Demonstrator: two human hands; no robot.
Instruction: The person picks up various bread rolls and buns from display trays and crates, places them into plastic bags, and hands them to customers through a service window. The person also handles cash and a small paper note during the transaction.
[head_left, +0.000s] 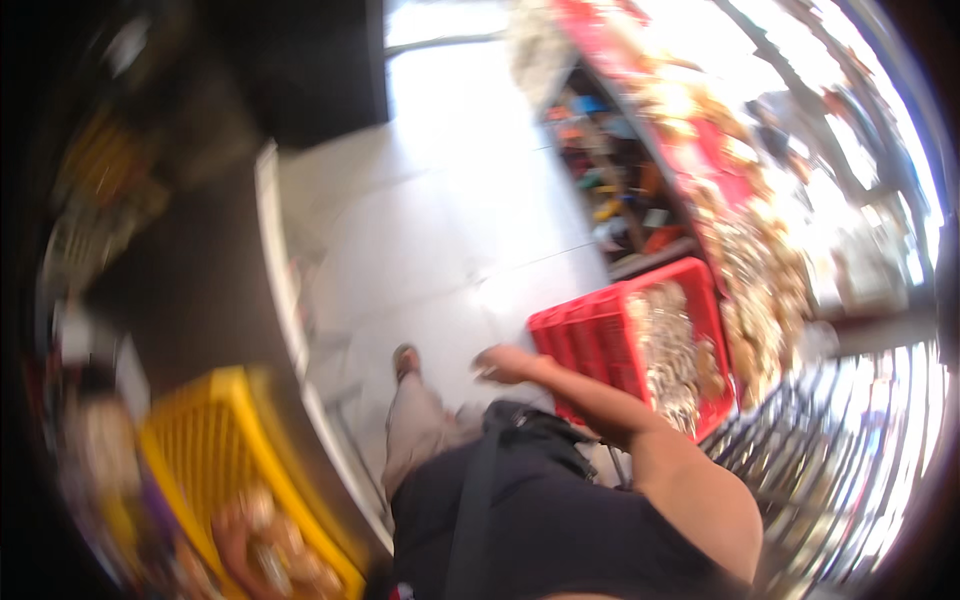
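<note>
My right hand (508, 364) hangs over the pale tiled floor, just left of a red plastic crate (577, 334). Its blurred fingers are slightly apart and nothing shows in them. Many small packs (664, 345) in shiny clear wrapping fill the crate. My left hand is out of view. At the lower left stands a yellow plastic crate (199, 420) with vertical slots, on or beside a dark counter (202, 277). Blurred brown, shiny items (300, 547) lie in it; a hand-like shape (232, 536) among them is too smeared to identify.
A red-topped display table (724, 161) with wrapped goods runs along the right. Colourful items crowd the dark shelf (600, 172) beneath it. A metal rack or grille (817, 442) stands at the lower right. Pale floor tiles (450, 225) stretch ahead between counter and table.
</note>
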